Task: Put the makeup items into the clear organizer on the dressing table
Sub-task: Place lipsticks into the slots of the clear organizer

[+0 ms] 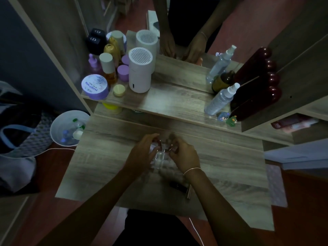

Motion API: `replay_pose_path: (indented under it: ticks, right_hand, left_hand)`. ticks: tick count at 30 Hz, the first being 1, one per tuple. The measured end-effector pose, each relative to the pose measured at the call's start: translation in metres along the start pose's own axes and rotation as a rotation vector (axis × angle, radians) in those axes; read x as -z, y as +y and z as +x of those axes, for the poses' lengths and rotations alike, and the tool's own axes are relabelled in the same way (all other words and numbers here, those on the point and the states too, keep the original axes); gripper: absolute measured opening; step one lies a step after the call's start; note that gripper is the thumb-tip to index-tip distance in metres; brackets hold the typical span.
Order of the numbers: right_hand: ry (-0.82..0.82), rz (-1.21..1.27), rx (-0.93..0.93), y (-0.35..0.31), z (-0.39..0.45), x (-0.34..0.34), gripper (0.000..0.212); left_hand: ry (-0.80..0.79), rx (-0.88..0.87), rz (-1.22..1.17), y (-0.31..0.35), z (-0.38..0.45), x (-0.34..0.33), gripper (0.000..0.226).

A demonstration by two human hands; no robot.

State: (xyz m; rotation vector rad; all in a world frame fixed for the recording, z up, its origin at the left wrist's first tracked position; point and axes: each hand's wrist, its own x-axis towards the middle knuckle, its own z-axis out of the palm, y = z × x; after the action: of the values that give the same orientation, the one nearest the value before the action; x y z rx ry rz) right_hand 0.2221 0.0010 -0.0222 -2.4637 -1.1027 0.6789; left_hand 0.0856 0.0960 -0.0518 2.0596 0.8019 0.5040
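On purple jar [95,86]: "MOIST HYA", probably

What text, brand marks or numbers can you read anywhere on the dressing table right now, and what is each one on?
"MOIST HYA": on the lid of the purple jar, left end of the shelf; smaller print beside it is too small to read.
Round logo on the two black boxes by the mirror: blurred, unreadable.
Label on the clear spray bottle: too faint to read.
Marks on the small figurine: unreadable.
Nothing legible on the clear organizer or on the items in it.
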Motion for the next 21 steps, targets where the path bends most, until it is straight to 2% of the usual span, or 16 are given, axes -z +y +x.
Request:
replay_pose_path:
  ticks: [3, 9, 17, 21]
  right_hand:
    - [0.046, 0.003, 0.002, 0.004, -0.007, 0.008, 0.045]
    - [0.235, 0.115, 0.031, 0.022, -0.031, 0.022, 0.028]
    - [0.516, 0.199, -0.076, 0.058, -0.069, 0.026, 0.014]
    - [0.531, 0.243, -0.204, 0.084, -0.090, 0.013, 0.013]
  left_hand:
    - [0.037, -0.026, 0.012, -0.003, -0.005, 0.004, 0.042]
    - [0.093, -0.144, 0.077, 0.000, -0.018, 0.007, 0.038]
    - [0.067, -0.304, 0.196, 0.017, -0.038, -0.010, 0.027]
    - [-0.037, -0.372, 0.186, 0.024, -0.059, -0.022, 0.020]
